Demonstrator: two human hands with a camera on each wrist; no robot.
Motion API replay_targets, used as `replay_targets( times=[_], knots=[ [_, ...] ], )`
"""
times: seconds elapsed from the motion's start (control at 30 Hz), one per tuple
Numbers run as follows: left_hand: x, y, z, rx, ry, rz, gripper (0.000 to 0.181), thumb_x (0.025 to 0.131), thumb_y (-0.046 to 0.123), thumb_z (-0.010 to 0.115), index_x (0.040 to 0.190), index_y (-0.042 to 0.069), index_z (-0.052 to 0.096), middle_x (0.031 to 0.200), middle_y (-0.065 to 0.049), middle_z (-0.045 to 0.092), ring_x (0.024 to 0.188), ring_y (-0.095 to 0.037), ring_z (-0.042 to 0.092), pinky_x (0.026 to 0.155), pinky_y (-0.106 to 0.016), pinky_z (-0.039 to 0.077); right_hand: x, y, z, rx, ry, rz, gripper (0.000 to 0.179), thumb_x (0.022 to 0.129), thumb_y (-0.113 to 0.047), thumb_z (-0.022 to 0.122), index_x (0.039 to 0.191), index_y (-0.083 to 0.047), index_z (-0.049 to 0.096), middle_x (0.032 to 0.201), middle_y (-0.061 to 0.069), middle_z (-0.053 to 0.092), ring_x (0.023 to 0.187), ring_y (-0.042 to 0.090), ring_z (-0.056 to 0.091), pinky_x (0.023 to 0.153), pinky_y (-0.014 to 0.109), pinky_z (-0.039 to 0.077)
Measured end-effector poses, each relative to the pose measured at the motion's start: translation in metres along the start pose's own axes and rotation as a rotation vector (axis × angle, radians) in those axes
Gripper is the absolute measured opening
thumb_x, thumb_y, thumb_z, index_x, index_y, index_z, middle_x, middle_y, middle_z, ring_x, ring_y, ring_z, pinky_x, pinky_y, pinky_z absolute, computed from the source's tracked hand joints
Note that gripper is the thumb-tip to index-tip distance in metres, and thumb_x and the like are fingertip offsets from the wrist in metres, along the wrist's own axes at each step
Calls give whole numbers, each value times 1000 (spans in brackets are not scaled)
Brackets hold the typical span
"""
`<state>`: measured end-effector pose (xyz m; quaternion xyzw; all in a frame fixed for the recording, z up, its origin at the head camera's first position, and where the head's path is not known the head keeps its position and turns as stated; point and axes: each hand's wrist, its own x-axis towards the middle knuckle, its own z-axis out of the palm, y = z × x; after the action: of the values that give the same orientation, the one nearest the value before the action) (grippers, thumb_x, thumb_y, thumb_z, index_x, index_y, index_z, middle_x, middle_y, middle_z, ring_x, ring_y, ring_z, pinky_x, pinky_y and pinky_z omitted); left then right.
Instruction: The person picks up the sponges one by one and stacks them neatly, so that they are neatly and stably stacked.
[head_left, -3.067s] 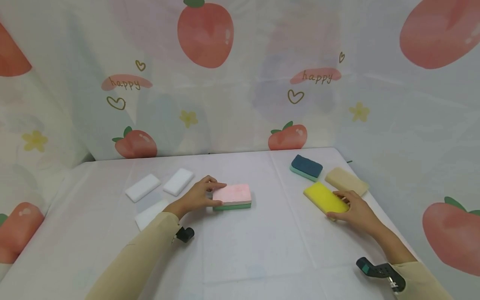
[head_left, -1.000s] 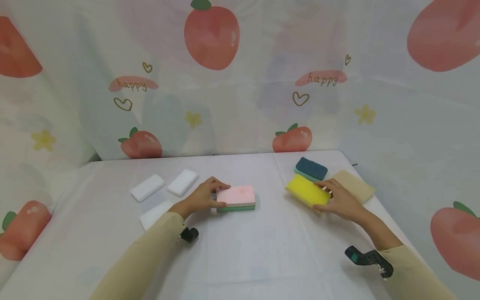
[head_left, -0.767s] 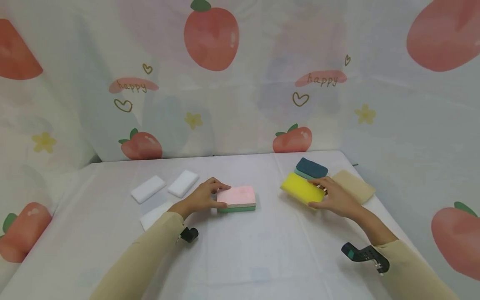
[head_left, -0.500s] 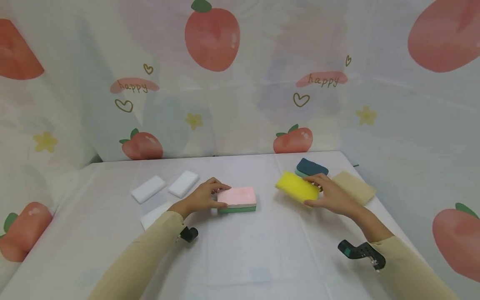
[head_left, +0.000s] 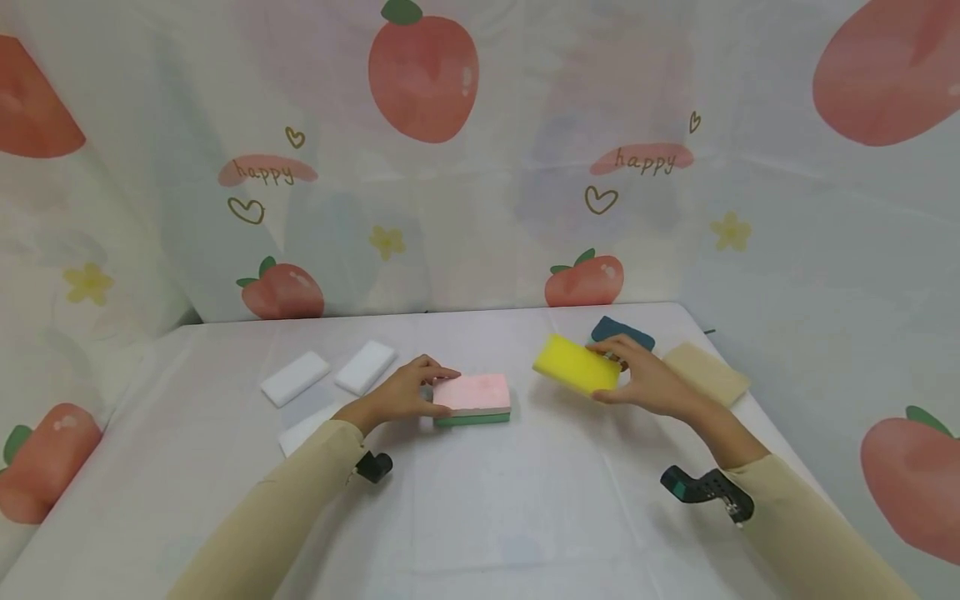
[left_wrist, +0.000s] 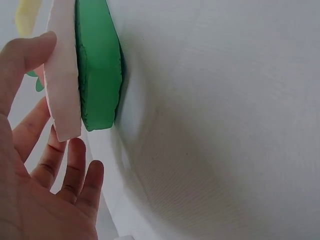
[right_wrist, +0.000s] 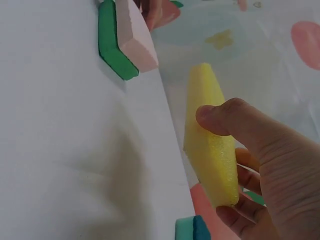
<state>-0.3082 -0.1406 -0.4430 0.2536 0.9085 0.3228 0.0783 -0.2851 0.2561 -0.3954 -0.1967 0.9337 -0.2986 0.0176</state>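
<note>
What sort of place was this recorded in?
Probably an indoor recording set-up: a table under a white cover, a fruit-print backdrop on several sides, and a wrist camera at each sleeve.

Your left sleeve (head_left: 273,508) partly hides one white block (head_left: 304,427); your right hand (head_left: 643,379) covers part of the dark blue sponge (head_left: 622,331).

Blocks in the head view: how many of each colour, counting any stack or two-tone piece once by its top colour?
White blocks: 3 (one partly hidden)
Pink-topped block, green below: 1
Yellow block, in the right hand: 1
Dark blue block: 1
Beige block: 1
Total: 7
</note>
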Motion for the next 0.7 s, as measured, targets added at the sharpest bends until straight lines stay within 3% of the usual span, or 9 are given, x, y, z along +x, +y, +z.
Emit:
replay_targets(
  times=[0.3, 0.53, 0.7],
  knots=[
    [-2, 2, 0, -12, -6, -30, 64, 77, 33, 84, 136, 21, 61, 115, -4, 53, 99, -17, 49, 85, -33, 41, 6, -10, -1, -4, -9, -43, 70, 79, -31, 83, 139, -7, 54, 130, 15, 49, 116, 34, 46, 95, 57, 45],
    [-2, 0, 1, -24, 7, -36, 62, 77, 32, 84, 133, 23, 61, 117, -4, 55, 108, -22, 52, 94, -41, 45, 15, -14, 1, -10, 1, -81, 69, 78, -30, 83, 137, -8, 55, 130, 12, 51, 115, 31, 47, 95, 54, 46],
    [-2, -1, 1, -63, 13, -27, 60, 76, 30, 85, 131, 21, 63, 115, -4, 54, 107, -21, 54, 96, -40, 48, 21, -18, 2, 1, 4, -110, 67, 78, -28, 84, 136, -8, 56, 131, 11, 52, 114, 30, 49, 96, 52, 46]
  ],
)
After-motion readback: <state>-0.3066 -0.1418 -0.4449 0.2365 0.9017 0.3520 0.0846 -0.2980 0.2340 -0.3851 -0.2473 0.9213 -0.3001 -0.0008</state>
